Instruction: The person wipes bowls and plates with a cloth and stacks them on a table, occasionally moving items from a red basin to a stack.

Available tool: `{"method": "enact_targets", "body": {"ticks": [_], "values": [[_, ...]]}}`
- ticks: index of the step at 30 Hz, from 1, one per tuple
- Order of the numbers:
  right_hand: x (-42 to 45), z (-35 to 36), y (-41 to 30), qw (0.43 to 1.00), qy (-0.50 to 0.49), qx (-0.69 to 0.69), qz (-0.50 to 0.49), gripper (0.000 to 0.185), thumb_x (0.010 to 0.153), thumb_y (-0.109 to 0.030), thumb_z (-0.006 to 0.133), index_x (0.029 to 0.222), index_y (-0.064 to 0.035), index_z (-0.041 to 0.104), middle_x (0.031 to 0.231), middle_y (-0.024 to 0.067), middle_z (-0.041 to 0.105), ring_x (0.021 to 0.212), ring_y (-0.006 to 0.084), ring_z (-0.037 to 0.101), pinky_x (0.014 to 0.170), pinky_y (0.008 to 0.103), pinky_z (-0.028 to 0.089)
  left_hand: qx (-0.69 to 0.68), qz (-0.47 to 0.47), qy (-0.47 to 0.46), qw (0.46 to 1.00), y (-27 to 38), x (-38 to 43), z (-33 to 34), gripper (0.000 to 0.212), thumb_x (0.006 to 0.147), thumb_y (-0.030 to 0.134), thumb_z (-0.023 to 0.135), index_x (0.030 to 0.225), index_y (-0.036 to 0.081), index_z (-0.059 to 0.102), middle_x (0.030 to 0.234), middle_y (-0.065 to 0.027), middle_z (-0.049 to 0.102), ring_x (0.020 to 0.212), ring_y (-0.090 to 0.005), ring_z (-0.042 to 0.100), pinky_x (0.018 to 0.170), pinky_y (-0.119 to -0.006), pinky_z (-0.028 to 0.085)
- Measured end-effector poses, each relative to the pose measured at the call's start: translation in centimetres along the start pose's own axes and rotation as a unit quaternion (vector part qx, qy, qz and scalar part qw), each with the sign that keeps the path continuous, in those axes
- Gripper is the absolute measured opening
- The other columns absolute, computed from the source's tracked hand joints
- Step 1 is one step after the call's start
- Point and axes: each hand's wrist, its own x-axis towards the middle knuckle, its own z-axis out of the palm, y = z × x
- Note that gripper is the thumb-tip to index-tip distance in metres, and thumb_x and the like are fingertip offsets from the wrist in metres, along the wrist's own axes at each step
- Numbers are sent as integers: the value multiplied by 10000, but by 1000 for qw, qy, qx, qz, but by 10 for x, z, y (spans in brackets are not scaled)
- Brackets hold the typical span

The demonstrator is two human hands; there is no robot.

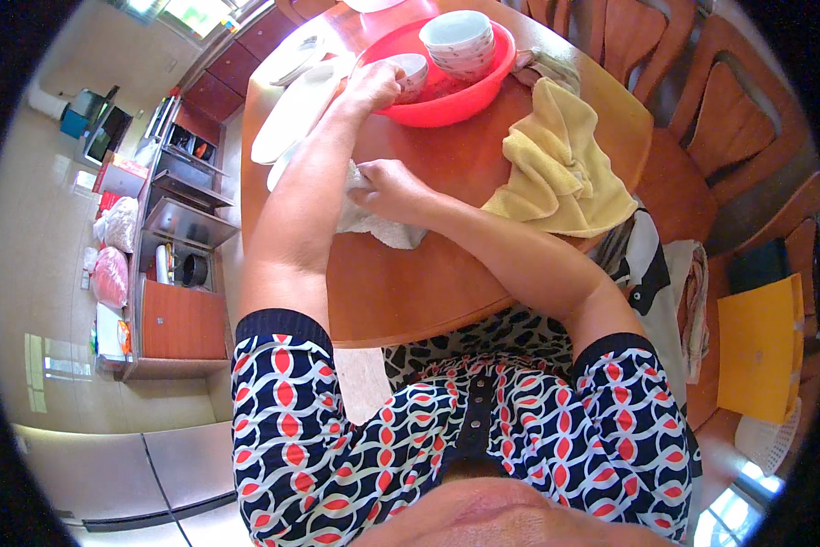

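Note:
My left hand (pixel 377 85) is at the left rim of a red plastic basin (pixel 451 113), its fingers on a patterned bowl (pixel 412 72) that leans inside. A stack of several similar bowls (pixel 459 44) stands in the basin to the right of it. Nearer to me, my right hand (pixel 390 190) grips a white cloth (pixel 399 234) that lies partly on the wooden table (pixel 410 294). My left forearm hides part of this cloth. Long white plates (pixel 293 116) lie left of my left forearm, one partly covered by it.
A yellow towel (pixel 563 171) lies crumpled at the table's right, with a greyish cloth (pixel 550 68) behind it. More white dishes (pixel 300 58) are at the far left edge. Wooden chairs (pixel 731 116) stand along the right side. Cabinets with open drawers (pixel 191 225) are at the left.

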Motion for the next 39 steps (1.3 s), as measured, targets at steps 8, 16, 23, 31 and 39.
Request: {"method": "enact_targets", "body": {"ticks": [8,16,23,31,39], "values": [[7,-8,6,999,27,34,15,239,863,-168,609,983,38,636,862,127,679,797,196,654,725,366,512,2,42,147,988,24,-36,-25,267,799,124,581,1044,88,683,1007,-200,667,961,-358,643,878,-431,486],[15,-16,-14,840,140,521,55,414,995,-379,454,1196,-26,533,997,102,644,800,197,646,686,361,554,185,124,430,875,18,-126,-84,71,823,126,650,886,99,668,894,-79,629,887,-307,603,745,-396,505],[13,-30,-24,741,75,664,65,470,993,-432,425,1279,-62,463,1082,99,617,908,248,636,793,437,544,234,244,371,865,20,-189,-64,185,710,98,628,889,84,672,917,-65,639,915,-250,609,774,-378,493],[13,-23,-8,858,73,502,79,372,898,-159,614,1228,-25,505,1031,112,617,888,232,637,752,392,546,163,229,337,898,35,-220,-46,388,719,123,675,1097,51,620,1149,-117,561,1077,-273,544,965,-442,442],[5,-11,-20,935,139,325,37,279,888,-97,615,1140,20,592,1026,99,656,894,190,641,759,334,534,-241,46,548,799,61,-240,-3,962,777,347,757,1473,35,171,1467,-235,209,1188,-323,415,963,-456,427]]}}
